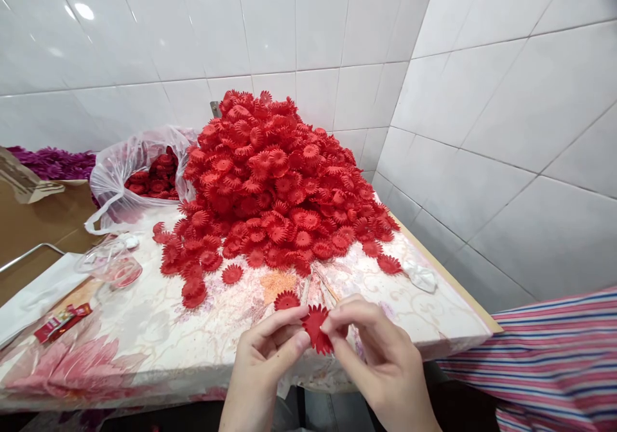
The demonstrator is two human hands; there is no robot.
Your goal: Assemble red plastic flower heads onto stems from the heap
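Between my two hands, just over the table's front edge, is a red artificial flower piece (317,329) with a toothed rim. My left hand (272,348) pinches its left side between thumb and fingers. On its right side my right hand (369,342) has thumb and fingertips closed on the same piece. Another red flower piece (286,300) lies on the tablecloth just beyond my left fingers. Farther back rises a big heap of red flower pieces (274,181), with loose ones spread along its front.
Left of the heap stands a clear plastic bag (113,175) with darker red pieces inside. Purple flowers (53,162), a cardboard box (38,216), a clear plastic cup (108,261) and a red wrapper (62,323) lie farther left. Crumpled white tissue (420,276) and striped cloth (554,348) are at right.
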